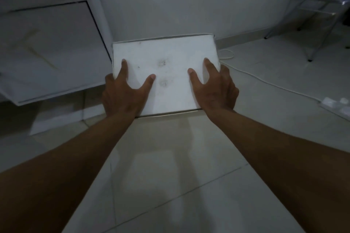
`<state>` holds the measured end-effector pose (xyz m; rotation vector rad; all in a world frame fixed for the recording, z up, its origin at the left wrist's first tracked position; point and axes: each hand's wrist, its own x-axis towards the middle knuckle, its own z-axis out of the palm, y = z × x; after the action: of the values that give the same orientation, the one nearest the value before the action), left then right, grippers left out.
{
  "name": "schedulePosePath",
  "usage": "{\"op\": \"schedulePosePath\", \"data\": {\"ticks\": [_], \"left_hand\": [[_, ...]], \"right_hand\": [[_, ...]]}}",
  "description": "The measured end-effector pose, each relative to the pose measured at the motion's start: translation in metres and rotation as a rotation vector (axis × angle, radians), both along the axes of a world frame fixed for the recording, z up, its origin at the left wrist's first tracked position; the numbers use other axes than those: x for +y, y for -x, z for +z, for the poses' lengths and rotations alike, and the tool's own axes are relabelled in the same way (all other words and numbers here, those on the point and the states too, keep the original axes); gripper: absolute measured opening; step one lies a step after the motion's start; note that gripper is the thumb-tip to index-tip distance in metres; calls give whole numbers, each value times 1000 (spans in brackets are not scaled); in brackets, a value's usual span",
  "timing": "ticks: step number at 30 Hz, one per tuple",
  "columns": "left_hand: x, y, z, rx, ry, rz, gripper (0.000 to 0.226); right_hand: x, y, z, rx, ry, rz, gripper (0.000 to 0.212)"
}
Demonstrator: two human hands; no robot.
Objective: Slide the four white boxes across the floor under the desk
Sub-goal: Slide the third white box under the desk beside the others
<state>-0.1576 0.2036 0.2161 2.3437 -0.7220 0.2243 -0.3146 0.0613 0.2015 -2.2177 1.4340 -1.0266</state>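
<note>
A white box with smudged marks on its lid lies on the tiled floor near the wall, beside the desk's drawer unit. My left hand grips the box's near left corner, thumb and one finger on the lid, the other fingers down its left side. My right hand grips the near right corner the same way, thumb and forefinger on top. Only this one box is in view.
The white drawer unit stands at the left, raised off the floor. A white cable runs from behind the box to a power strip at the right. A blue-seated metal chair stands at the back right. Pale floor tiles lie in front.
</note>
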Motion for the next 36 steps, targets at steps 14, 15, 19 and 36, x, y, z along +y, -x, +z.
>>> {"op": "schedulePosePath", "data": {"ticks": [14,15,19,36], "left_hand": [[187,-52,-10,-35,44,-27,98],[200,-57,-9,-31,43,-29,97],[266,-91,-5,-14,72,-15,96],[433,-213,-22,-18,59,251,93]], "right_hand": [[192,-48,-4,-19,37,-42,65],[205,-54,-5,-15,37,-42,65],[267,-90,0,12,52,-29,65],[407,-254,-23,-1,-38,234,63]]}}
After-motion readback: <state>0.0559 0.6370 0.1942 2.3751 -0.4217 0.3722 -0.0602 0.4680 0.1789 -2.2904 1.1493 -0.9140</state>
